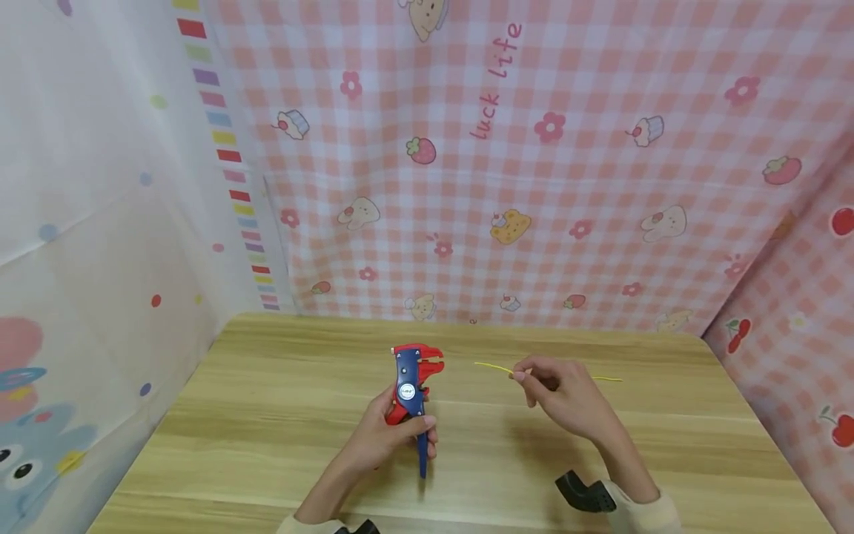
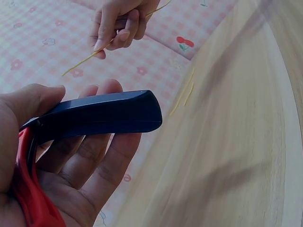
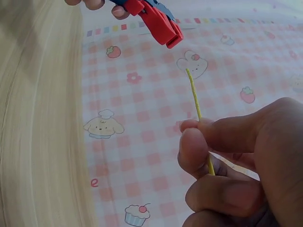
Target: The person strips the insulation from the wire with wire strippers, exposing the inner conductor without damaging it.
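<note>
My left hand point(image 1: 394, 434) holds a wire stripper point(image 1: 408, 374) by its handles, above the left-middle of the table. The tool has a blue body and red jaws, which point up and to the right with a gap between them. In the left wrist view, the thumb lies along the blue handle point(image 2: 104, 113) and the fingers pass beneath it. My right hand point(image 1: 563, 389) pinches a thin yellow wire point(image 1: 492, 366) between thumb and fingertips. One end of the wire sticks out towards the stripper, apart from its jaws; the right wrist view shows this end slightly bent.
Short yellow wire pieces point(image 2: 188, 93) lie on the wooden table point(image 1: 280, 423). A pink checked cloth point(image 1: 467, 185) hangs behind the table, with a white patterned cloth point(image 1: 120, 222) at the left and another checked cloth point(image 1: 800, 356) at the right.
</note>
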The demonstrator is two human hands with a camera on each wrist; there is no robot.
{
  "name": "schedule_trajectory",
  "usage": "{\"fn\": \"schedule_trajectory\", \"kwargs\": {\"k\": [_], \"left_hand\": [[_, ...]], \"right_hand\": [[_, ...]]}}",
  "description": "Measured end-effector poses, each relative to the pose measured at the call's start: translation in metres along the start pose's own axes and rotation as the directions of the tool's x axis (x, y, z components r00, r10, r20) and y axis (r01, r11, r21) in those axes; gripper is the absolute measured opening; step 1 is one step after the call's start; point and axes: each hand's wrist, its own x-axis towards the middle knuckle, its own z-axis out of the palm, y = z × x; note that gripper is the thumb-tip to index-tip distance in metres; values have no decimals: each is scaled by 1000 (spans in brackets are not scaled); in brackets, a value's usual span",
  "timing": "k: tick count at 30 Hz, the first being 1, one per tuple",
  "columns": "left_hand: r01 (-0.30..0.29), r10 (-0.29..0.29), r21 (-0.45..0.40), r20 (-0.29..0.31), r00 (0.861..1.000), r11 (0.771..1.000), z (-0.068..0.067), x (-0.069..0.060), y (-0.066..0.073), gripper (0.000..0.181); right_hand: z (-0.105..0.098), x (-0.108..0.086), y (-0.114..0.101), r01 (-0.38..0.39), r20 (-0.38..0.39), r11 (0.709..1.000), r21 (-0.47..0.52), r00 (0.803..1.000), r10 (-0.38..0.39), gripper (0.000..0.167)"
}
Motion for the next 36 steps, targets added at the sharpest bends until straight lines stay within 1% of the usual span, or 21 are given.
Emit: {"fn": "schedule_trajectory", "kwargs": {"k": [7,10,15,24,26,31,33,36], "left_hand": [[18,-18,-4,10,1000,1000,5,-1,0,65],[23,-23,-3,15,1000,1000,8,-1,1,58],[38,-38,-5,15,999,999,15,0,3,41],[64,-64,-4,11,998,998,23,0,4,34],[56,-56,-3,28,998,998,24,0,4,31],[-4,5,-10,93,996,1000,26,0,1,19],[-10,11,-10,106,994,1000,25,0,1,16],[-2,4,-11,121,993,1000,25,-1,1,15]], "right_hand": [[1,-1,-6,-12,-6,1000,-8,1000,12,10],[1,-1,-7,2,-9,1000,-4,1000,-2,11],[2,-2,-11,22,-16,1000,4,1000,-22,11],[2,-4,-17,39,-23,999,17,999,-39,11],[2,-4,-19,45,-24,999,20,999,-45,11],[2,-5,-23,40,-21,999,27,999,-39,10],[3,-6,-24,35,-19,999,33,999,-34,10],[4,-6,-25,34,-16,999,34,999,-33,10]]}}
